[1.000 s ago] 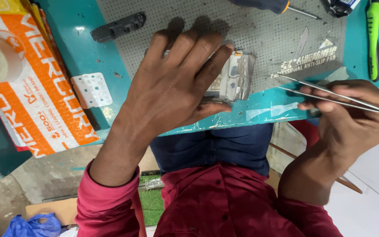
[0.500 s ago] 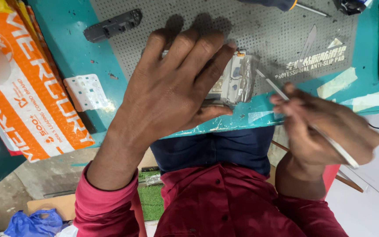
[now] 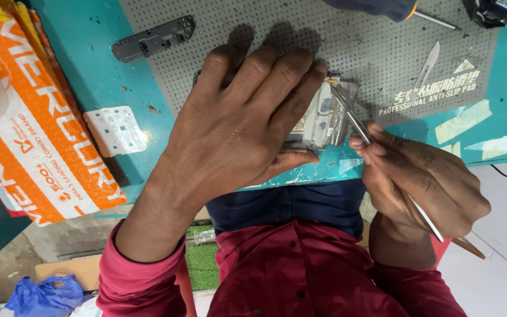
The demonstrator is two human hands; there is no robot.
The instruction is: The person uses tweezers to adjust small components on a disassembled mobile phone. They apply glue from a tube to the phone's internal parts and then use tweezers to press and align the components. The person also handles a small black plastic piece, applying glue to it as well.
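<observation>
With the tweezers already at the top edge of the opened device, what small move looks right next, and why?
Probably a slight lowering of the tweezers so their tips close on the small part at the device's top edge. The right hand holds them with the tips right at that spot, and the left hand lies flat over the device on the grey mat, steadying it.
</observation>
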